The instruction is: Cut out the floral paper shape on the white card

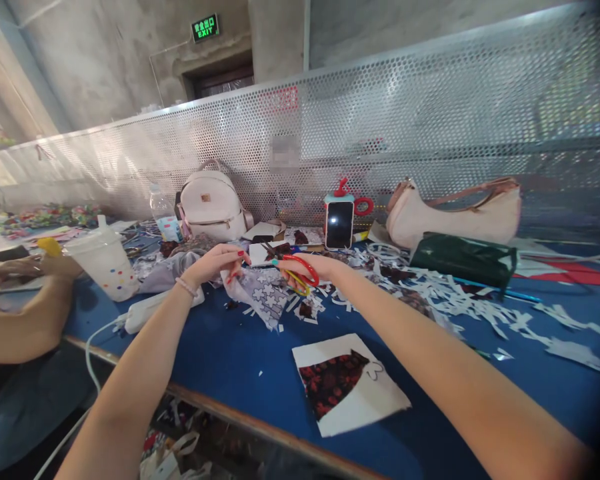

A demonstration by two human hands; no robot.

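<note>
My left hand (217, 262), with red nail polish, pinches the upper edge of a light grey cloth piece (266, 293) printed with stars. The cloth hangs down to the blue tabletop. Gripped in my right hand (323, 265) are scissors (307, 267) with red and yellow handles. Their dark blades point left toward my left fingers and look parted above the cloth. In front of me on the table lies a white card (360, 407) bearing a dark red patterned fabric shape (333, 383) and a small drawn outline.
White paper strips (460, 293) litter the right side, near a dark green pouch (463, 260). A phone (339, 225), a pale backpack (214, 203) and a handbag (455, 213) stand behind. At left are a lidded cup (103, 263), a power strip (147, 312) and another person's arm (30, 320).
</note>
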